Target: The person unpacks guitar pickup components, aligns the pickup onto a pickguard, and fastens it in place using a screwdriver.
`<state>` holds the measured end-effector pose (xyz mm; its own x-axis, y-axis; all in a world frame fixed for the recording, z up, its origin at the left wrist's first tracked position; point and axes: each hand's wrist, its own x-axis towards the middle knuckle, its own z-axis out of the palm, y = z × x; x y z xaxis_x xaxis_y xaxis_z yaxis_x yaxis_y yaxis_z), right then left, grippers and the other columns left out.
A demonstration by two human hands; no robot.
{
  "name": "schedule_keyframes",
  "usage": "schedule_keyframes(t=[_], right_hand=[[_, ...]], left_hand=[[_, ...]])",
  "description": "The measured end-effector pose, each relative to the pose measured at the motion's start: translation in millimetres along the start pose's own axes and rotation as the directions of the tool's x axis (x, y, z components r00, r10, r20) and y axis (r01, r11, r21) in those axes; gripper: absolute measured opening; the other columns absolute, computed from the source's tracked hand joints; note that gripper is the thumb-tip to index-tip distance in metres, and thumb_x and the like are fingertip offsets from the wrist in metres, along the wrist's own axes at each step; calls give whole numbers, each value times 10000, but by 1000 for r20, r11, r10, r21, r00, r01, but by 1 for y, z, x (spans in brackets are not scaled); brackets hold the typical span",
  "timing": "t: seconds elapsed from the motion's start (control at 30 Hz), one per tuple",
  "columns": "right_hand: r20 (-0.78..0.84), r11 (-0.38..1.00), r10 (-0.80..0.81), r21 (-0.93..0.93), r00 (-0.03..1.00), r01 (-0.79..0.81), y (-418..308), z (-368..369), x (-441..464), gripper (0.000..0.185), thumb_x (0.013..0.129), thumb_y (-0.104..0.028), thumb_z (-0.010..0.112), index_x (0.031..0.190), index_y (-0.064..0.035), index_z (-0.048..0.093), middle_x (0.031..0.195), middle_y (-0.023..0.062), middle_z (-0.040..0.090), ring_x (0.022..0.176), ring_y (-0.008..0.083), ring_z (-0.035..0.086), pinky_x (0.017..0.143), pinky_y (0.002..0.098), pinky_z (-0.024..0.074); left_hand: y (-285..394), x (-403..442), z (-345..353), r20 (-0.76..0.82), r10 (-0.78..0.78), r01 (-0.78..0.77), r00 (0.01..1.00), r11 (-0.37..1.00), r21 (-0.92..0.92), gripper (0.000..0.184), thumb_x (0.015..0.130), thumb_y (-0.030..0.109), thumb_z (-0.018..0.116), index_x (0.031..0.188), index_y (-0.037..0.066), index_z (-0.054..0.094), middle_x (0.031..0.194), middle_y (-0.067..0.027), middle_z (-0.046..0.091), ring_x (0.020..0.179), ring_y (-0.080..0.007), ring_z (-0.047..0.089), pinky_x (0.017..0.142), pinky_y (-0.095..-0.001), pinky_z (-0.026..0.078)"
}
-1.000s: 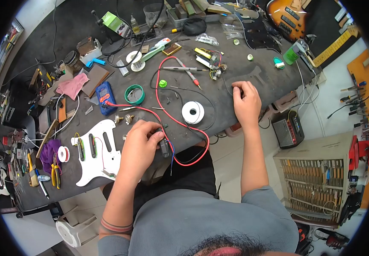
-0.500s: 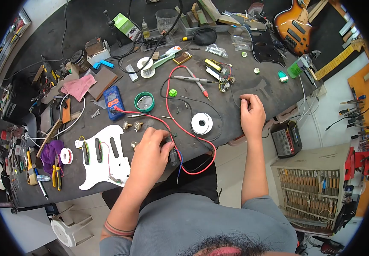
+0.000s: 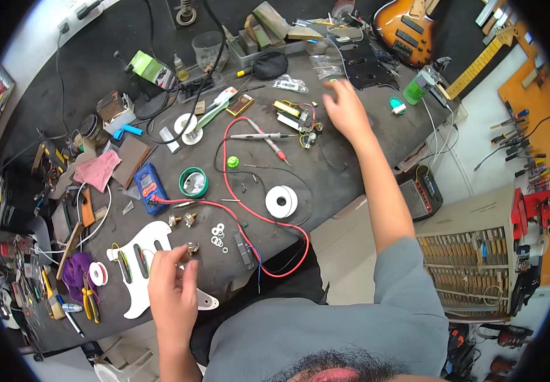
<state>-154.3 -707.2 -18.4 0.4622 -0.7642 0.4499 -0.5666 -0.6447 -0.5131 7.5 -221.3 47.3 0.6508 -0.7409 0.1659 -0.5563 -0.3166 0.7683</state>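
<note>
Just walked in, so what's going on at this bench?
The left hand, half open, partly covers the white pickguard. The right hand is out over the dark bench, near the wired parts; whether it holds anything isn't clear. A dark rectangular part lies near the bench's front edge, in neither hand.
</note>
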Motion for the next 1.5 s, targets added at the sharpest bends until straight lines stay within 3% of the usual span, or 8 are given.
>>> schedule_keyframes(t=[0.07, 0.17, 0.47, 0.6, 0.7, 0.93, 1.27, 1.5], right_hand=[[-119, 960, -172, -243, 978, 139, 32, 39, 48, 412, 1037, -281, 693, 1367, -34, 688, 1398, 213, 690, 1301, 417, 653, 1109, 496, 541], [62, 890, 11, -456, 998, 18, 47, 66, 92, 476, 1067, -358, 663, 1392, -11, 679, 1416, 232, 698, 1387, 455, 585, 1157, 524, 514], [172, 998, 36, -61, 984, -26, -17, 58, 72, 388, 1051, -204, 606, 1372, -24, 728, 1291, 261, 766, 1263, 455, 696, 1138, 528, 526], [-33, 994, -20, 109, 999, 24, 7, 32, 81, 319, 1004, -80, 617, 1275, -62, 785, 1231, 203, 798, 1151, 383, 766, 1050, 496, 579], [-242, 985, -16, -171, 970, -26, 48, -3, 90, 224, 978, -69, 636, 1114, -67, 814, 1168, 169, 796, 1144, 388, 733, 1019, 480, 579], [96, 962, 1, -273, 995, 25, 65, -4, 83, 181, 901, -161, 742, 1059, -154, 829, 1163, 99, 739, 1218, 343, 662, 1057, 478, 548], [117, 965, -137, -209, 984, 159, 82, 14, 92, 180, 854, -167, 794, 1027, -118, 810, 1184, 135, 715, 1189, 365, 701, 1043, 471, 576], [171, 992, -64, -93, 983, 80, 64, -23, 78, 207, 875, -89, 784, 1067, -13, 780, 1160, 156, 670, 1072, 333, 708, 986, 417, 580]], left_hand=[[0, -3, -5, -11, -29, 29, 1000, 1000, -9, 210, 1007, -21, 732, 1216, -26, 707, 995, -50, 616, 727, -92, 574, 583, -248, 458], [0, -3, -6, -17, -15, 15, 1000, 1000, 16, 260, 976, -58, 738, 1231, -18, 713, 1041, -108, 673, 723, -158, 641, 585, -291, 507], [-3, 8, -1, -25, -26, 26, 999, 1000, 8, 263, 970, -53, 748, 1228, -19, 710, 1034, -109, 676, 710, -152, 636, 594, -286, 508], [1, 11, 3, -23, -10, 9, 1000, 1000, -8, 258, 970, -52, 749, 1223, -18, 712, 1031, -113, 680, 715, -150, 630, 597, -286, 501], [-1, 10, 3, -29, 23, -23, 999, 1000, 15, 246, 968, -54, 752, 1209, -25, 715, 1024, -117, 683, 718, -148, 629, 597, -286, 500], [10, 19, 17, -5, 101, -101, 995, 994, 29, 246, 956, -76, 760, 1194, -32, 718, 1026, -129, 697, 711, -152, 638, 601, -282, 510], [15, 11, 17, 5, 156, -156, 988, 983, 97, 287, 939, -98, 770, 1214, -24, 733, 1040, -144, 710, 718, -184, 662, 604, -299, 539], [17, 2, 3, 4, 162, -162, 987, 983, 82, 269, 961, -83, 760, 1223, -32, 723, 1062, -147, 714, 740, -179, 711, 624, -294, 574]])
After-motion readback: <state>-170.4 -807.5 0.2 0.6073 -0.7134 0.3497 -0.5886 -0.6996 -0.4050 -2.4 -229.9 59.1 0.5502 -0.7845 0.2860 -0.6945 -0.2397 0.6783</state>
